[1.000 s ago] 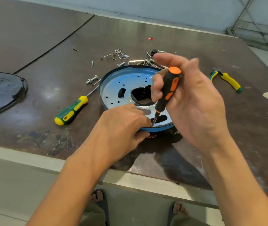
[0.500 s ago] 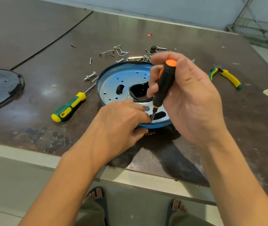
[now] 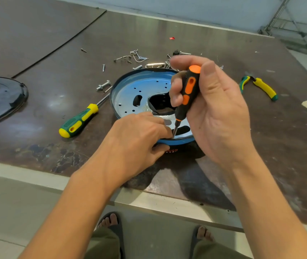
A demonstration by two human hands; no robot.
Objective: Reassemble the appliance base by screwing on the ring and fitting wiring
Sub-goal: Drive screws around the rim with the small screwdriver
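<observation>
Probably light, stiff and skid-prone, the appliance base (image 3: 130, 94) is pinched at its near rim by the left hand (image 3: 135, 139); the right hand (image 3: 214, 109) grips the screwdriver (image 3: 188, 92) over it.

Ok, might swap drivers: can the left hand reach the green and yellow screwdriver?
Probably yes: the green and yellow screwdriver lies uncovered near the left hand, which grips the blue round metal base.
</observation>
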